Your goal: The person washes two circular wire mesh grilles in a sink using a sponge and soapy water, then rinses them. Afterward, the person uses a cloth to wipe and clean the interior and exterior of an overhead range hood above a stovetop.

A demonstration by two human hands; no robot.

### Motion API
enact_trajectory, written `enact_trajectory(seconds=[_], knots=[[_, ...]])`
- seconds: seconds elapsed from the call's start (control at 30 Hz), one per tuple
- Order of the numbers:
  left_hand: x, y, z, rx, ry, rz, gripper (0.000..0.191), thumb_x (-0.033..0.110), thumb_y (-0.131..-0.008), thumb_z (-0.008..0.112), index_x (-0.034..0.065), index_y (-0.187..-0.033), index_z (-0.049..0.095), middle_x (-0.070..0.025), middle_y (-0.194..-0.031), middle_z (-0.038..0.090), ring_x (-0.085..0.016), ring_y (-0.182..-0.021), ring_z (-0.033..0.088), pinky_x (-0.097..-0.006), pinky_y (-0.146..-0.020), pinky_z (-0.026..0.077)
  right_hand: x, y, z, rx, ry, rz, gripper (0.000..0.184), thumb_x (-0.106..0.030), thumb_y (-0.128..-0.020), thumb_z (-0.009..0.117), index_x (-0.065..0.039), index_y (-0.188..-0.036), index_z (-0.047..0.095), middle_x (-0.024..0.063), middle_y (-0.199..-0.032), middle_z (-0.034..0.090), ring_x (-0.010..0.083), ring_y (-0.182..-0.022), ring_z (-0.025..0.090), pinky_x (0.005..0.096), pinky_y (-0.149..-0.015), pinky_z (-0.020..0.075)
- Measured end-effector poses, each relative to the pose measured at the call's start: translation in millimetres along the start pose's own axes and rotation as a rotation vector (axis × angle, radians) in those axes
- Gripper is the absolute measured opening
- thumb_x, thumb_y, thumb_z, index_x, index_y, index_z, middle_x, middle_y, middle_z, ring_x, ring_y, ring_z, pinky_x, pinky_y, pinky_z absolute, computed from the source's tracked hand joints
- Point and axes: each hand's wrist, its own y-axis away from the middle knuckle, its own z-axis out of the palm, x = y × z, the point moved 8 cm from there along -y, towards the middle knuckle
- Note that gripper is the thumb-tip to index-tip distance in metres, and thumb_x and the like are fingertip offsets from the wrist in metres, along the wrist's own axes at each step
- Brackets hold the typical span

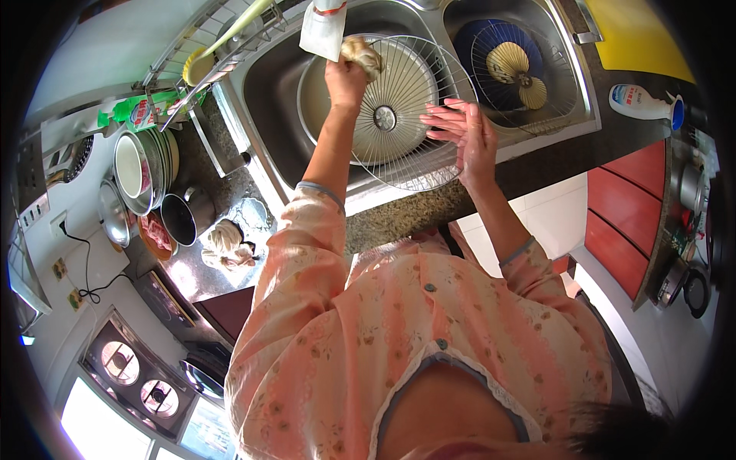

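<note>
My left hand (347,83) grips a bunched whitish-brown cloth (362,56) at the far side of a round wire fan guard (385,119). Just above that hand, a white sleeve-like piece (324,29) hangs down. The guard leans over a round pale basin (315,109) in the left sink bowl. At the guard's right rim is my right hand (468,138), fingers spread and straight; whether it bears the guard's weight is unclear. In the right bowl, pale fan blades (509,62) and a second wire guard (555,86) lie over a dark blue basin (468,37).
A white spray bottle (638,103) lies right of the sink, near a yellow panel (638,37). On the left are a wire rack (210,26), stacked bowls and plates (146,167), a dark pot (184,218), raw meat (156,233) and a crumpled cloth (227,244). Granite edging (402,218) borders the sink.
</note>
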Motion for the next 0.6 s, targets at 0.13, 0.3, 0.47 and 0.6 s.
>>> enact_trajectory(seconds=[0.13, 0.3, 0.47, 0.6], knots=[[-12.5, 9.7, -1.8, -0.138, 0.718, -0.143, 0.041, -0.004, -0.091, 0.045, 0.0059, -0.131, 0.053, -0.0052, -0.117, 0.061, -0.013, -0.104, 0.059, -0.0284, -0.087, 0.049, 7.1, -8.9, -9.1, -0.001, -0.023, 0.058, 0.045, -0.032, -0.103, 0.028, 0.006, -0.112, 0.050, 0.0247, -0.102, 0.065, 0.0311, -0.089, 0.069, 0.0354, -0.072, 0.0590], [-5.3, 6.3, -8.4, -0.245, 0.925, -0.286, 0.040, 0.013, -0.095, 0.047, 0.0060, -0.134, 0.048, -0.0107, -0.123, 0.057, -0.019, -0.107, 0.058, -0.0345, -0.094, 0.046, 7.3, -9.1, -17.7, 0.045, -0.069, 0.097, 0.044, -0.033, -0.103, 0.028, 0.005, -0.111, 0.049, 0.0252, -0.103, 0.065, 0.0312, -0.090, 0.068, 0.0352, -0.071, 0.0590], [49.6, 12.8, -5.1, -0.213, 0.107, 0.168, 0.039, 0.033, -0.091, 0.057, 0.0083, -0.120, 0.056, -0.0145, -0.109, 0.061, -0.029, -0.100, 0.057, -0.0396, -0.088, 0.045, 2.9, -8.2, -10.9, -0.003, -0.038, 0.068, 0.044, -0.032, -0.103, 0.028, 0.005, -0.112, 0.049, 0.0256, -0.104, 0.065, 0.0317, -0.090, 0.068, 0.0356, -0.072, 0.0590], [38.7, 6.4, 5.4, -0.056, -0.249, 0.388, 0.027, 0.032, -0.086, 0.063, 0.0132, -0.105, 0.058, -0.0154, -0.096, 0.059, -0.038, -0.088, 0.056, -0.0458, -0.079, 0.046, 2.5, -5.6, -10.3, -0.013, -0.065, 0.080, 0.045, -0.033, -0.103, 0.028, 0.005, -0.114, 0.049, 0.0261, -0.104, 0.064, 0.0317, -0.090, 0.068, 0.0358, -0.072, 0.0590]])
